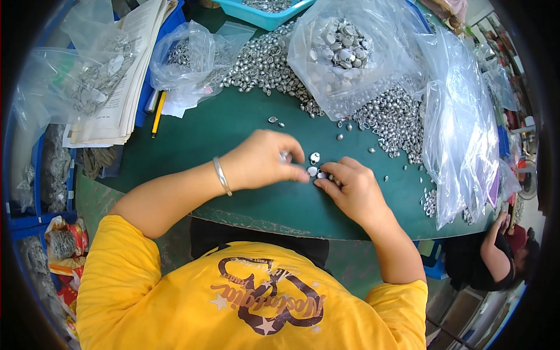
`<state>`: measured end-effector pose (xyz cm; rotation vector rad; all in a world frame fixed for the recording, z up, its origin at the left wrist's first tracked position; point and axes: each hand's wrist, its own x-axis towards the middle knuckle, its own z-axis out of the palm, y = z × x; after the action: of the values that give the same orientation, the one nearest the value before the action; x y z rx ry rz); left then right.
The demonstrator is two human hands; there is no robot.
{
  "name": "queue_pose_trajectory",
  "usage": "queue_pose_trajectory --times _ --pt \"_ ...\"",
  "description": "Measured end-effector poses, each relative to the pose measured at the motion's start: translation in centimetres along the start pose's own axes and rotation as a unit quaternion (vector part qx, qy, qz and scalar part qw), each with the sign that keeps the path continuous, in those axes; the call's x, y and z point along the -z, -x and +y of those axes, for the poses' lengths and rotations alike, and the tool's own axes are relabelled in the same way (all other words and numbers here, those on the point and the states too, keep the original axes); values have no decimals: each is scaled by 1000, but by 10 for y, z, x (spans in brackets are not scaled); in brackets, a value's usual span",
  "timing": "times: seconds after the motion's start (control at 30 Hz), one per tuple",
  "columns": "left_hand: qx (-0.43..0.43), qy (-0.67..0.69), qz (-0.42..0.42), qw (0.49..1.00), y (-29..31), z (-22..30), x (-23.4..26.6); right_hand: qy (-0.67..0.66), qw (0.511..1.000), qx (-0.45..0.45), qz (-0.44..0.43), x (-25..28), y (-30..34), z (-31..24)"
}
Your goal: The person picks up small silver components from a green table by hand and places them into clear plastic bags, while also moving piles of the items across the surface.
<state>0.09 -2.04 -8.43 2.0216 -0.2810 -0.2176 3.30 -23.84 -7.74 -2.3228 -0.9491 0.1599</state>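
My left hand [259, 158] hovers over the green tabletop with thumb and forefinger apart. Its other fingers curl around a small silvery metal piece [284, 156], mostly hidden. To its right, my right hand [354, 185] rests on the table, fingers bent and closed over several small metal pieces [322, 175]. Two rounded metal pieces, one bright oval [315, 157] and one paler [312, 171], lie between the hands. Their exact kind is too small to make out; they look like oval buttons or charms with loops.
Heaps of small silver pieces [256, 64] spread along the far side, with more at the right [388, 119]. A clear plastic bag [326, 81] holds larger discs. Papers [125, 70], a yellow pen [157, 115] and a turquoise tray [268, 19] stand around. Another person [496, 256] sits at the right.
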Motion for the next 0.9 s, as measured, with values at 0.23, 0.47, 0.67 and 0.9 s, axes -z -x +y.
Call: queue_pose_trajectory --times 0.23,0.47,0.67,0.9 --pt "-22 -41 -4 999 2 -4 -8 -602 758 -241 -68 25 -9 19" --pt "-22 -26 35 999 -17 -3 -14 -13 998 55 -4 -12 -6 -9" --pt "-144 -235 8 961 -18 -2 -26 -126 990 -65 19 -2 5 -2" --pt "-97 101 58 988 -10 41 -12 -772 603 -195 51 52 -14 -10"
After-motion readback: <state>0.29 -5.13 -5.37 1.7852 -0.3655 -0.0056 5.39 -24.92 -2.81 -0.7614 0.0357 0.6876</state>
